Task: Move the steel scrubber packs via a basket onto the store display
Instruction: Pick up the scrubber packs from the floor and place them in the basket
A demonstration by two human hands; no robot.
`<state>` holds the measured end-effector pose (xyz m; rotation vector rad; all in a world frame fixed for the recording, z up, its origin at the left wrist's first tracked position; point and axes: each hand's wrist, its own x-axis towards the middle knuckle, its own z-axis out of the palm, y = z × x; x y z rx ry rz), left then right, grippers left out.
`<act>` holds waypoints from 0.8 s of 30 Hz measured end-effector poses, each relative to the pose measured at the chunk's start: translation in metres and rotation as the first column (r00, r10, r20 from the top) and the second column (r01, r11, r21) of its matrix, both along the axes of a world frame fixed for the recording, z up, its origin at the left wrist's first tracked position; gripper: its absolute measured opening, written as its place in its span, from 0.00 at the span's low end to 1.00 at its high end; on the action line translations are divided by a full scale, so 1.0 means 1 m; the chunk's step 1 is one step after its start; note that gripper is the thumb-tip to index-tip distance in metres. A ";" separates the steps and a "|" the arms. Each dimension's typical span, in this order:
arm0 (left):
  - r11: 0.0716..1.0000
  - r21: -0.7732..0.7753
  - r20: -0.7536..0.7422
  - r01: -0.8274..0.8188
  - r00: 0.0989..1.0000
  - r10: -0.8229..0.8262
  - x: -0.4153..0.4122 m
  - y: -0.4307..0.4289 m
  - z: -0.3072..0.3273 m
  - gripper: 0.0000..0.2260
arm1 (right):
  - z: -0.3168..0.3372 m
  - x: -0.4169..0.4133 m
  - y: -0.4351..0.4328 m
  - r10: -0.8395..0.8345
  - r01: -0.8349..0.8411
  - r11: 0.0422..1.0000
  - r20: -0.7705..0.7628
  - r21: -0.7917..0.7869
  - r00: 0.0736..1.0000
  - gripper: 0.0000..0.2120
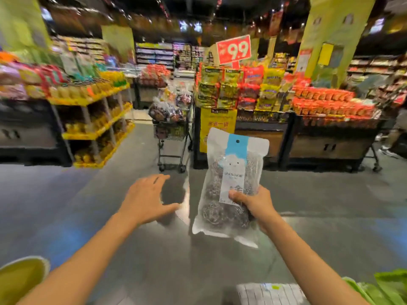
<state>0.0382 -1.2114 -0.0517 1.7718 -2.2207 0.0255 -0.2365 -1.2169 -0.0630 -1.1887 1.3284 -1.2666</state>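
My right hand [255, 204] grips a clear plastic pack of steel scrubbers [231, 186] by its lower right side, holding it upright in front of me. The pack has a blue and white header card with a hang hole, and several grey wire balls show inside. My left hand [146, 199] hovers to the left of the pack with its fingers spread, holding nothing and apart from the pack. No basket shows clearly in this view.
A grey aisle floor [110, 227] stretches ahead. A loaded shopping trolley [172, 137] stands in the middle distance. Yellow shelves [94, 111] of bottles are at the left. A snack display [275, 91] with a red 9.9 sign [234, 49] is at the right. A person's legs [392, 139] appear at far right.
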 end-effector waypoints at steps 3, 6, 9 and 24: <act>0.983 -0.035 -0.008 -0.178 0.984 0.178 0.025 0.050 0.010 0.39 | 0.014 0.030 -0.003 0.176 -0.177 0.984 -0.012 -0.037 0.984 0.19; 0.930 -0.058 -0.027 -0.363 0.932 0.362 0.045 0.117 0.011 0.46 | 0.019 0.071 0.011 0.357 -0.356 0.933 0.008 -0.060 0.934 0.22; 0.843 -0.041 -0.037 -0.536 0.844 0.535 0.062 0.193 0.004 0.47 | 0.017 0.119 0.041 0.534 -0.532 0.843 0.004 -0.075 0.845 0.23; 0.172 0.034 0.061 -0.985 0.174 0.983 0.070 0.624 -0.002 0.42 | -0.002 0.317 0.371 0.991 -0.989 0.133 -0.004 -0.064 0.133 0.15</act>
